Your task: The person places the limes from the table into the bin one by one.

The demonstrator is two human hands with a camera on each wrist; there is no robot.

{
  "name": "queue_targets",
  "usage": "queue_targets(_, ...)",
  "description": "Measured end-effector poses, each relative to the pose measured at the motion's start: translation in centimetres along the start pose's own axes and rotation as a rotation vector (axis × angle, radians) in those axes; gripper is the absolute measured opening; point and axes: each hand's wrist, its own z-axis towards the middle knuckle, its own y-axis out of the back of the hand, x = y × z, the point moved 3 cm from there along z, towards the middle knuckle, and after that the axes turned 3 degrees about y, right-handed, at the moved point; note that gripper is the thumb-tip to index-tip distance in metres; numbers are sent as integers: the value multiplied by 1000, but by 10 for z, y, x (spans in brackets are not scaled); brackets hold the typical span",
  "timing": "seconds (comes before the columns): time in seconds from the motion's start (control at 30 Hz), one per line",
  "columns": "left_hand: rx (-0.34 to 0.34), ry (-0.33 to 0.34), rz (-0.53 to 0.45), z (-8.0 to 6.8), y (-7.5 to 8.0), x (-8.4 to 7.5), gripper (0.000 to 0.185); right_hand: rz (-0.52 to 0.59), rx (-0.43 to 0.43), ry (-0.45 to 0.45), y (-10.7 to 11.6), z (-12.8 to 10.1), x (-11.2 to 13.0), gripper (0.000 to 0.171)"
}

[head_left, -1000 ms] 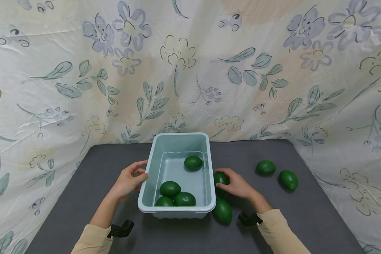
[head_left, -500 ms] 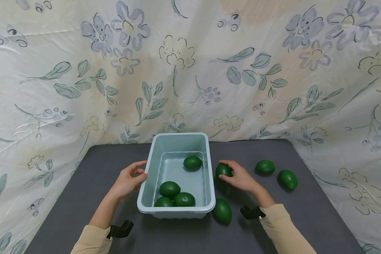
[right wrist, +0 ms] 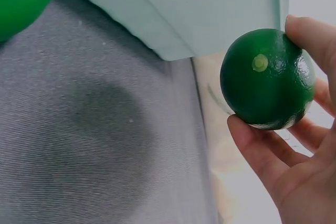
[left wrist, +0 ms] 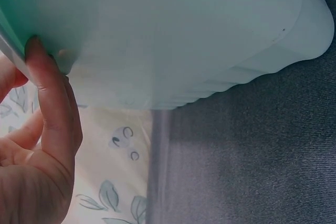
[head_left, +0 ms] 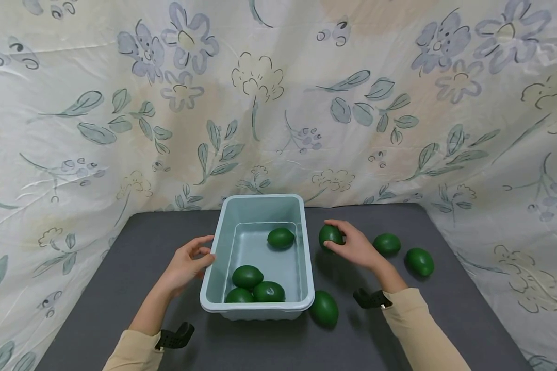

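A pale blue-green plastic bin (head_left: 264, 208) stands mid-table with several glossy green limes in it, one of them a lime (head_left: 280, 238) towards the back. My left hand (head_left: 189, 265) pinches the bin's left rim; in the left wrist view, fingers (left wrist: 52, 98) lie against the outer wall under the lip. To the right of the bin, my right hand (head_left: 355, 246) holds a lime (right wrist: 265, 80) above the table between thumb and fingertips, apart from the bin. Another lime (head_left: 324, 309) lies by the bin's near right corner.
Two more limes, a left one (head_left: 387, 243) and a right one (head_left: 420, 262), lie on the dark grey tabletop (head_left: 390, 319) beyond my right hand. A floral cloth (head_left: 278, 103) hangs behind and at both sides of the table.
My right hand has lifted the lime from beside the bin and carried it right and slightly away from me. The left hand stays at the rim.
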Motion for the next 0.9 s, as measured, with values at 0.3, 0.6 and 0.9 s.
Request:
queue_targets(0.3,-5,-4,8,0,1,1,52,17,-13,4,12,9,7,58)
queue_targets(0.6,-9,-4,11,-1,0,0,51,31,-34,5,22,19,16,58)
queue_targets(0.9,-8,5,12,-2,0,-1,51,35,-23,-1,25,28,28,59)
